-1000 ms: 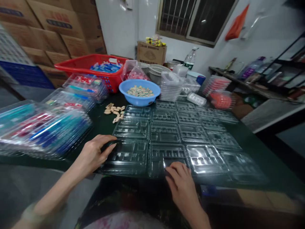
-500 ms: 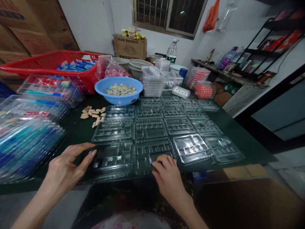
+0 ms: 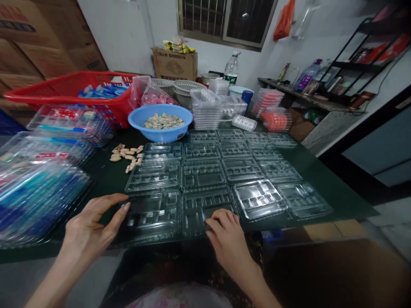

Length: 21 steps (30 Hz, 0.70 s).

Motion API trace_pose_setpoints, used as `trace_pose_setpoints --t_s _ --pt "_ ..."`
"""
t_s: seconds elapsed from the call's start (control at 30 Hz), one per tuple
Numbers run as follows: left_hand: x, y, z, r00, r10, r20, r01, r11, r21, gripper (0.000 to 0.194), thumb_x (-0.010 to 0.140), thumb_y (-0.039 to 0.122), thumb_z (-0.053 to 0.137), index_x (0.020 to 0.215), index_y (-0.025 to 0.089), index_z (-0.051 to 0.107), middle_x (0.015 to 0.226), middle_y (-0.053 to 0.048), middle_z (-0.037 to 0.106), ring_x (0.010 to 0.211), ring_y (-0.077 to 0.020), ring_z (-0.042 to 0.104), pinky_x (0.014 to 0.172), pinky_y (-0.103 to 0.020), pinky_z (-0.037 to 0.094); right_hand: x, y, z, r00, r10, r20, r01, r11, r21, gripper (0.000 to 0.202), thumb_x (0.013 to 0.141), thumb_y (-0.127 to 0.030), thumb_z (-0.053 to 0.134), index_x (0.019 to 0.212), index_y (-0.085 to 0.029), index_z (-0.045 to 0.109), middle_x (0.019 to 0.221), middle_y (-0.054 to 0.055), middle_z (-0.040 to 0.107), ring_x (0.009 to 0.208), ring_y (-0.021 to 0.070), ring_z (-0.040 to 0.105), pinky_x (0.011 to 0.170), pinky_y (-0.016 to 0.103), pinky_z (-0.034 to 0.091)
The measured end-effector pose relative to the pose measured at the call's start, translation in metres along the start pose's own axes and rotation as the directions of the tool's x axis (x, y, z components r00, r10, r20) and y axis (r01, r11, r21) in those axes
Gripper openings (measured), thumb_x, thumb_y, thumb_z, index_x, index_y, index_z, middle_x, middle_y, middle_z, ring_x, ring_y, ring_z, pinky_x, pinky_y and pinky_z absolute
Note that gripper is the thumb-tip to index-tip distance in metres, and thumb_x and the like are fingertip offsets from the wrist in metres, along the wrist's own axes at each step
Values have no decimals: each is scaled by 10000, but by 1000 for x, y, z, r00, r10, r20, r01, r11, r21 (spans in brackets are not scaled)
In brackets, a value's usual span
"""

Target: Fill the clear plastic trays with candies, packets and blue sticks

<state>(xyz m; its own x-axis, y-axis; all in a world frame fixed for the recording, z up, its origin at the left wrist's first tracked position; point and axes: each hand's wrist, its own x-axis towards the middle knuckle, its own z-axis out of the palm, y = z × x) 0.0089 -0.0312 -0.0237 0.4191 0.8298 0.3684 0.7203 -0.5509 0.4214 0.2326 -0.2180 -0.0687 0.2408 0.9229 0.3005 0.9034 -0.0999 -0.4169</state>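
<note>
View swung right; left hand (image 3: 90, 224) narrowly parted at tray (image 3: 154, 214), right hand (image 3: 231, 237) curled, grip unclear.

No text is readable — the cardboard box (image 3: 175, 66) and bottle (image 3: 231, 70) bear blurred print.

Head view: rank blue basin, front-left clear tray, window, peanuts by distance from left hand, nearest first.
From the left hand:
1. Front-left clear tray: at its fingertips, to the right.
2. Peanuts: beyond the hand, left of the basin.
3. Blue basin: farther back, right of the peanuts.
4. Window: on the back wall.
</note>
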Motion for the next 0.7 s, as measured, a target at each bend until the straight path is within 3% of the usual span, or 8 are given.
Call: trace_pose_setpoints --t_s 0.27,0.47,0.7 --pt "20 19 -3 980 196 -22 -196 980 -21 208 794 328 547 991 263 557 1003 3 587 940 -181 555 611 -229 467 -6 1 2 1000 6 -26 -5 1000 29 227 816 -94 472 1000 -199 552 967 65 508 936 223 437 796 397 354" --pt "24 34 -3 969 247 -22 -248 967 -60 192 792 303 559 965 221 577 972 -23 601 955 -186 551 651 -242 477 -12 2 -1 996 -8 -89 9 1000 16 249 813 -100 478 1034 -193 545 983 69 531 1023 228 436 840 397 357" --pt "24 42 -1 954 295 -55 -298 950 -90 176 787 280 568 949 212 583 940 -31 608 934 -188 558 827 -320 458 -19 5 0 984 -1 -177 3 1000 13 251 818 -83 455 1015 -192 565 957 66 560 1068 230 429 867 411 346"
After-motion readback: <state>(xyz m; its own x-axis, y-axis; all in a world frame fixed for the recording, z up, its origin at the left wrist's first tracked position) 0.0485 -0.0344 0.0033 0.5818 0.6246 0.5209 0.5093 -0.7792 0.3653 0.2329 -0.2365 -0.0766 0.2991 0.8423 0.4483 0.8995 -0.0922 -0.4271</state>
